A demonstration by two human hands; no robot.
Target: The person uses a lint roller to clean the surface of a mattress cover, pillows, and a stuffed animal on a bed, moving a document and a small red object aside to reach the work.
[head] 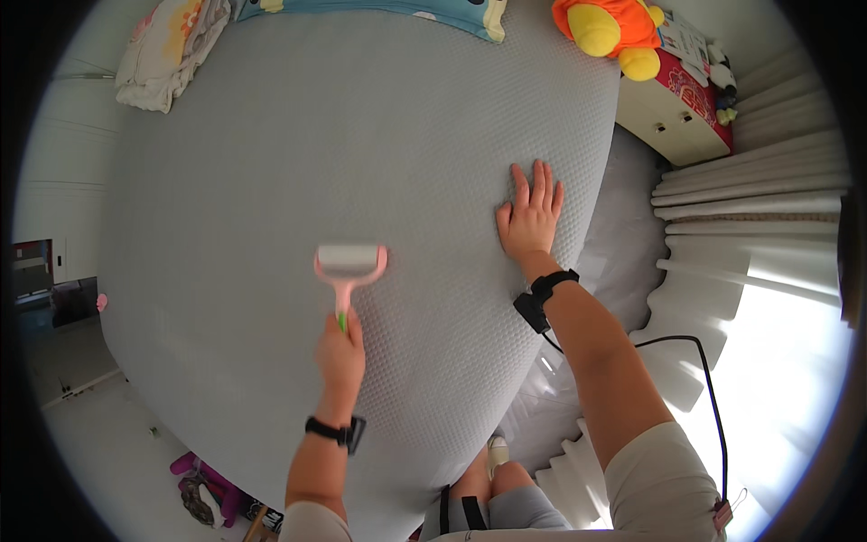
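Observation:
In the head view my left hand (341,358) grips the handle of a pink lint roller (344,288) with a green strip on it. The white roll (348,256) at its far end is over the grey textured mattress cover (237,203); I cannot tell whether it presses on the fabric. My right hand (532,218) rests palm down near the right edge of the bed, fingers spread and holding nothing. Black bands circle both wrists, and a cable runs from the right one.
A blue pillow (379,7) lies at the bed's far end, with a folded blanket (169,54) to its left. At the far right corner sits a yellow and orange plush toy (603,30). Beside the bed stand a cabinet (667,125) and pale curtains (745,183).

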